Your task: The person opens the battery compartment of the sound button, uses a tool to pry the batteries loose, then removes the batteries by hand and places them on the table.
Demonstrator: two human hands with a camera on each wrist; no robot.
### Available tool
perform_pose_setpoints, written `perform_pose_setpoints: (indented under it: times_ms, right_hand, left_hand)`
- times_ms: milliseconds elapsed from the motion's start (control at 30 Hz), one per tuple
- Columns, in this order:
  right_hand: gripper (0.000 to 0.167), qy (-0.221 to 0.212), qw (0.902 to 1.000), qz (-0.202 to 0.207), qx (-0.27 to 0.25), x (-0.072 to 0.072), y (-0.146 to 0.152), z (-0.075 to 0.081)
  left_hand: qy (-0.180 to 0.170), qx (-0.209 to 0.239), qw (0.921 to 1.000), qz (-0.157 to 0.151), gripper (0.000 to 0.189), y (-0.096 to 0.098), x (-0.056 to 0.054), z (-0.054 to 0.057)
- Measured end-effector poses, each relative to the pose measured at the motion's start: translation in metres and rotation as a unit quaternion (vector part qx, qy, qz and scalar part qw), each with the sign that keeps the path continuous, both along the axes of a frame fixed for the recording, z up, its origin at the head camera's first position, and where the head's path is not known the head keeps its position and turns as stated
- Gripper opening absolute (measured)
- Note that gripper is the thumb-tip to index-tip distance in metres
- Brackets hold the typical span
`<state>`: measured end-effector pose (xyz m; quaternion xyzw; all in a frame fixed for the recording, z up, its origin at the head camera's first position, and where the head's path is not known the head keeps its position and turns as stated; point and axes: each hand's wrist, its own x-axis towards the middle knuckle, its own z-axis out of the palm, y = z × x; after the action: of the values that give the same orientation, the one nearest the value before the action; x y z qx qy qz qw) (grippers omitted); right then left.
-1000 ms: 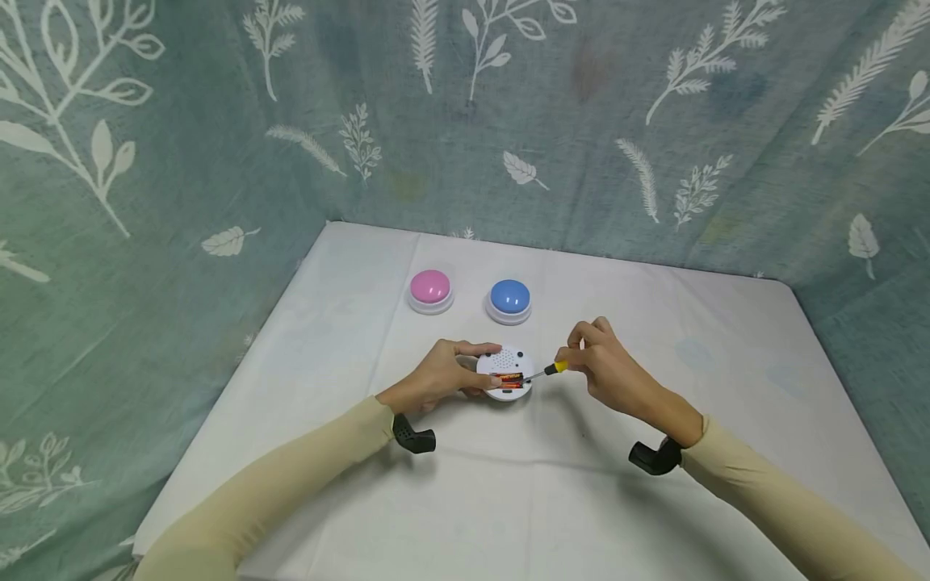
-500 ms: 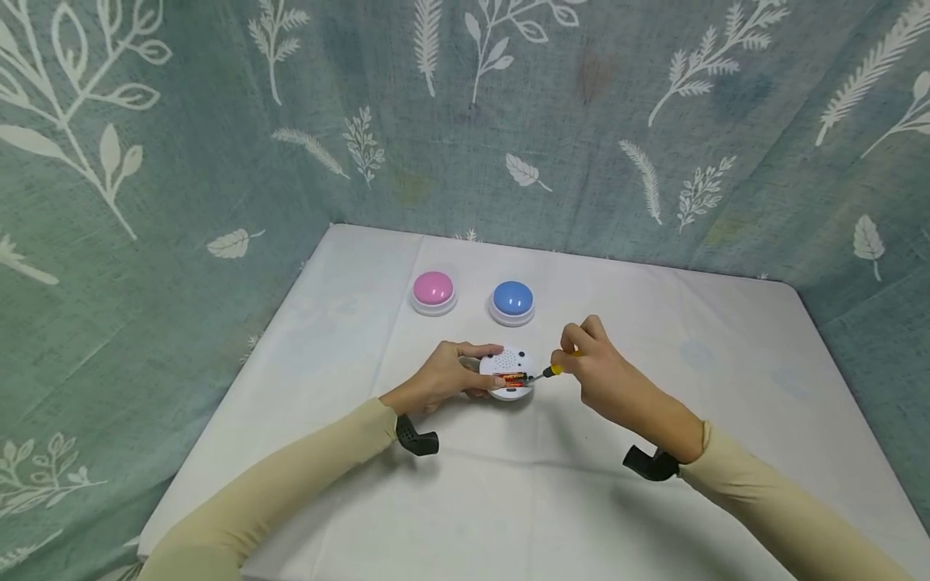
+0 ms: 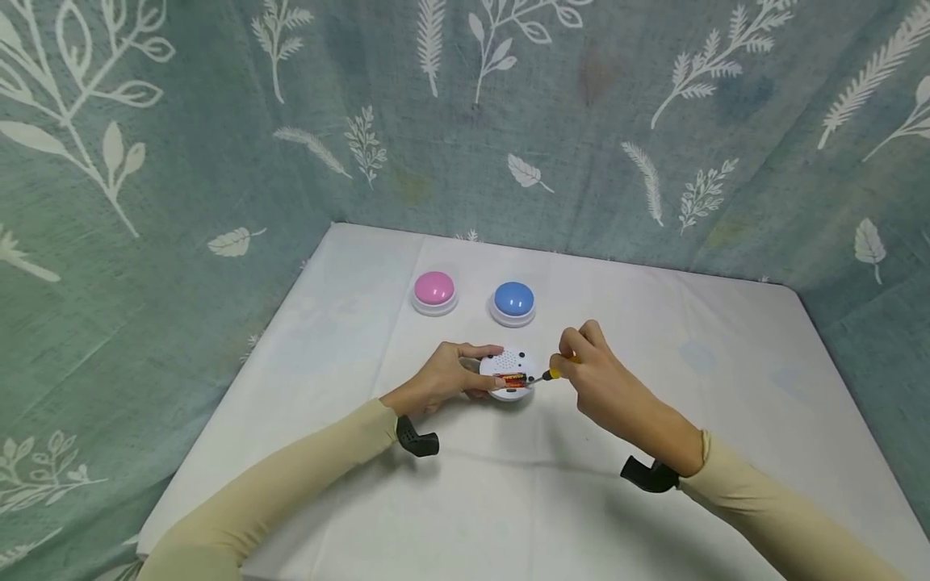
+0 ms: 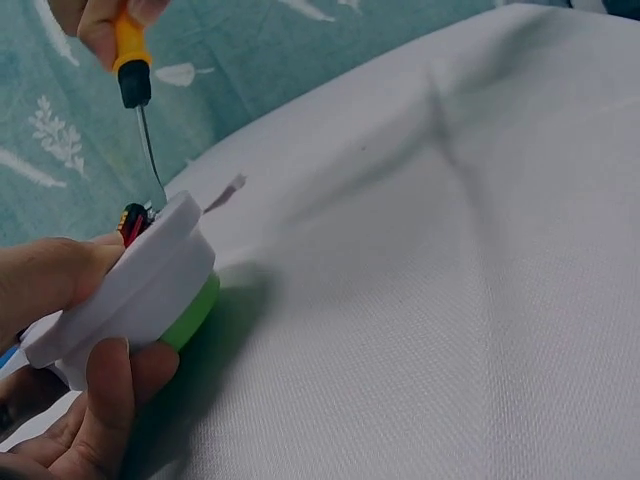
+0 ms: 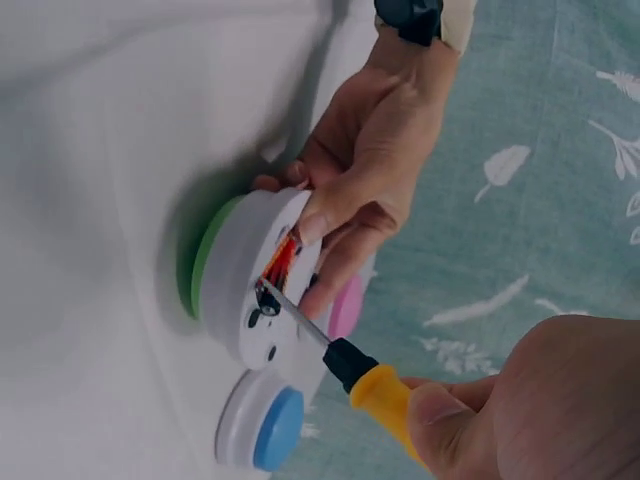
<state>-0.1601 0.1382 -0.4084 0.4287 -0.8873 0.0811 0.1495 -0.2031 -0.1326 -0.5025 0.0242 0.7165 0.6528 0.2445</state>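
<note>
The button (image 5: 232,275) is round and white, held tilted with its green dome underneath and its back, dotted with small holes and dark spots, turned up. Red-orange and black batteries (image 5: 281,261) sit exposed in the button's back. The screwdriver (image 5: 347,365), yellow and black with a thin metal shaft, slants down to the button's battery slot.

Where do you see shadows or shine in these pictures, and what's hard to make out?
Head view: soft shadows on the table, glints on the pink button and blue button, print on the battery too small to read; left wrist view: soft-edged shadow beside the green button.
</note>
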Motion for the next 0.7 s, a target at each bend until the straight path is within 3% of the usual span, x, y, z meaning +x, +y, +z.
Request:
perform_pose_setpoints:
  times_ms: [367, 533, 700]
  right_hand:
    - [0.03, 0.05, 0.9983, -0.002, 0.03, 0.004, -0.006, 0.002]
    - [0.034, 0.031, 0.9995, -0.005, 0.007, 0.003, -0.003, 0.0]
    - [0.039, -0.027, 0.9992, -0.017, -0.025, -0.009, 0.003, -0.006]
  left_hand:
    - [0.012, -0.01, 0.9999, -0.001, 0.06, 0.002, 0.003, 0.0]
    - [0.019, -0.006, 0.9998, -0.002, 0.06, 0.002, 0.004, 0.0]
    - [0.017, 0.0, 0.9999, 0.0, 0.062, 0.002, 0.003, 0.001]
